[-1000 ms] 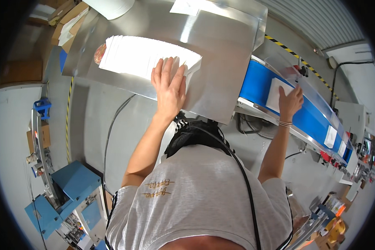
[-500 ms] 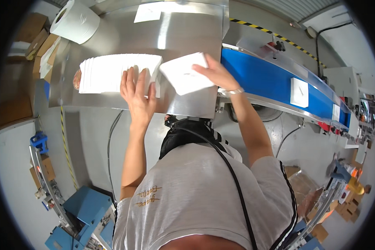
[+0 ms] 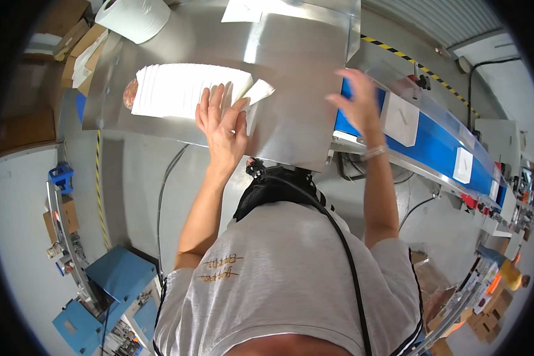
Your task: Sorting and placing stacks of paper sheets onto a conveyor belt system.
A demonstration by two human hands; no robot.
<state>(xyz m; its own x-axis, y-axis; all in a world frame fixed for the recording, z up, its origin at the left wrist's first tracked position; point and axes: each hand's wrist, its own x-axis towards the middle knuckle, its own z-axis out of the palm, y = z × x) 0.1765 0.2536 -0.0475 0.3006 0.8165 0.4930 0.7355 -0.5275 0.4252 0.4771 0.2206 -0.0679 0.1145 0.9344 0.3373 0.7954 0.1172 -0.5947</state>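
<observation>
A row of white, flat paper pieces point(image 3: 172, 89) stands on edge, packed together, on the steel table. My left hand point(image 3: 222, 127) rests at the right end of this row with its fingers spread over the papers. Beside its index finger, one end piece point(image 3: 259, 92) leans away to the right. My right hand point(image 3: 362, 104), smeared by motion, hovers over the near end of the blue conveyor belt point(image 3: 430, 139), fingers apart and nothing in them. Just right of it a white square piece point(image 3: 401, 120) lies flat on the belt. A smaller-looking white piece point(image 3: 463, 165) lies farther along.
A reddish-brown round object point(image 3: 130, 94) sits at the row's left end on the steel table point(image 3: 296, 53). A large white roll point(image 3: 135, 19) stands at the back left, near cardboard boxes point(image 3: 83, 68). A clear guard point(image 3: 451, 115) runs along the belt's far side.
My right hand has let go of a white piece, now on the belt, and has moved right. The piece at the row's right end has tipped outward. The view has shifted slightly.
</observation>
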